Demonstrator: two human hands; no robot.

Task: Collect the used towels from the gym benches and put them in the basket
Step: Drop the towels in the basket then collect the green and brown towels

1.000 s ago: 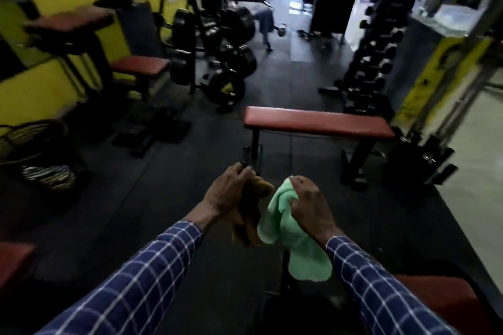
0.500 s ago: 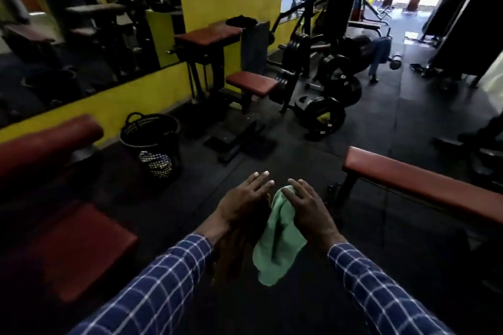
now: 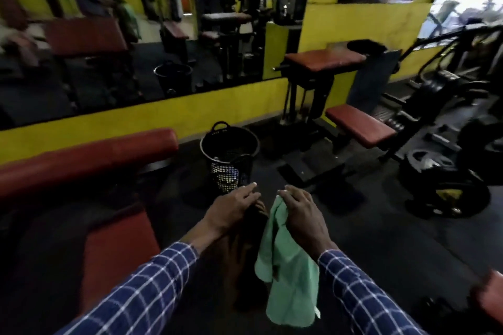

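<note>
My right hand (image 3: pixel 303 215) grips a light green towel (image 3: pixel 288 277) by its top edge, and the cloth hangs down below my wrist. My left hand (image 3: pixel 234 209) holds a dark brown towel (image 3: pixel 245 261) that droops beneath it and is hard to make out against the dark floor. Both hands are held out in front of me, close together. The black mesh basket (image 3: pixel 230 144) stands on the floor just beyond my fingertips, by the yellow wall, with some cloth showing through its lower mesh.
A red padded bench (image 3: pixel 81 160) runs along my left, its seat (image 3: pixel 119 250) close to my left arm. A red-topped machine (image 3: pixel 326 60) and seat (image 3: pixel 359 125) stand right of the basket. Weight plates (image 3: pixel 446 193) lie far right. A wall mirror (image 3: pixel 109 35) reflects the room.
My view has swung left, so the basket moved from the far left to straight ahead and nearer. Both hands keep their towels, which now hang looser.
</note>
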